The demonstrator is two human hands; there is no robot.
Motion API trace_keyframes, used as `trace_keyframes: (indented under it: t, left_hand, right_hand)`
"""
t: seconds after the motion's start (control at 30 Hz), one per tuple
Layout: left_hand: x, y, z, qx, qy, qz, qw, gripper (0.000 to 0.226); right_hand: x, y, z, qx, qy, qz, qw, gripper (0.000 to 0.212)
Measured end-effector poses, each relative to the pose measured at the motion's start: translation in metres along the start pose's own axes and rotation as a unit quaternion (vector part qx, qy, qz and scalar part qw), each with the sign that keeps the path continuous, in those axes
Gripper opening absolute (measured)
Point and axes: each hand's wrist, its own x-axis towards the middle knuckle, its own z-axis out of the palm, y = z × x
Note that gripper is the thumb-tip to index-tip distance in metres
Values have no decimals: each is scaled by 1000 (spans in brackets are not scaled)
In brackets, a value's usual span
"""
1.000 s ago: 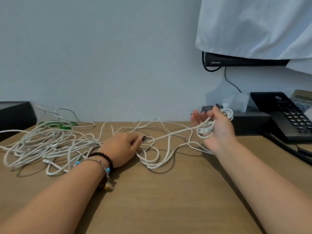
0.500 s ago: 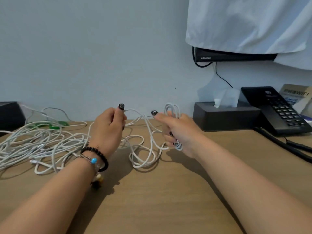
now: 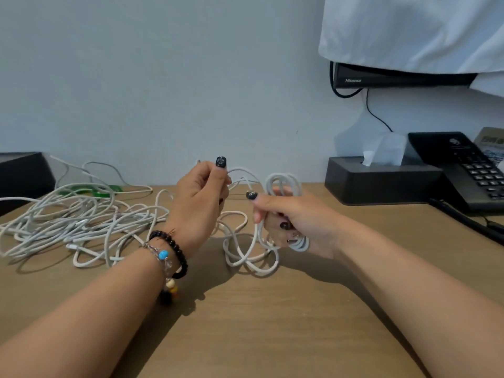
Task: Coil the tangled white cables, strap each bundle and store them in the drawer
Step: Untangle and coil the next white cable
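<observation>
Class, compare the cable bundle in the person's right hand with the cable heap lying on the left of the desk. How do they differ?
The coil in the right hand is small, with neat stacked loops, held off the desk; the heap is large, with loops sprawled at random, lying flat on the desk. Both are thin white cable.

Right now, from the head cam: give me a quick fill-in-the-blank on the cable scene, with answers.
1. The coiled bundle is gripped in the ____ hand.
2. The beaded bracelets sit on the ____ wrist.
3. The tangled cable pile lies on the ____ side of the desk.
4. The tissue box stands beside a black ____.

Answers: right; left; left; telephone
</observation>
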Motion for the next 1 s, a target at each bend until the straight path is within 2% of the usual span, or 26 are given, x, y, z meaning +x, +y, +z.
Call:
trace_keyframes:
  t: [0.17, 0.23, 0.4, 0.47, 0.6, 0.7, 0.77, 0.9, 1.0]
  left_hand:
    - [-4, 4, -3, -9, -65, -1, 998, 25]
    - [-6, 2, -3, 18, -107, -4, 994, 22]
    - [-9, -2, -2, 103, -179, -12, 978, 28]
    - [-8, -2, -3, 114, -181, -20, 977, 32]
    - [-8, -2, -4, 137, -190, -23, 972, 31]
    - [-10, 0, -2, 138, -182, 8, 973, 32]
    - [-11, 3, 0, 118, -169, 33, 978, 33]
    - [-14, 7, 4, 93, -169, 44, 980, 34]
    - [-16, 8, 3, 97, -192, 36, 976, 36]
  right_hand:
    - [1, 3, -10, 91, -12, -13, 996, 27]
    - [3, 3, -13, 122, -16, -7, 992, 29]
    - [3, 0, -18, 277, 60, -13, 959, 36]
    - [3, 2, -18, 275, 96, -10, 957, 35]
    - [5, 5, -21, 254, 120, -27, 959, 32]
    - [5, 6, -21, 201, 146, -55, 967, 29]
    - [3, 6, -16, 184, 134, -75, 971, 26]
    - [3, 9, -8, 178, 96, -68, 977, 62]
    - [2, 9, -11, 176, 50, -68, 981, 63]
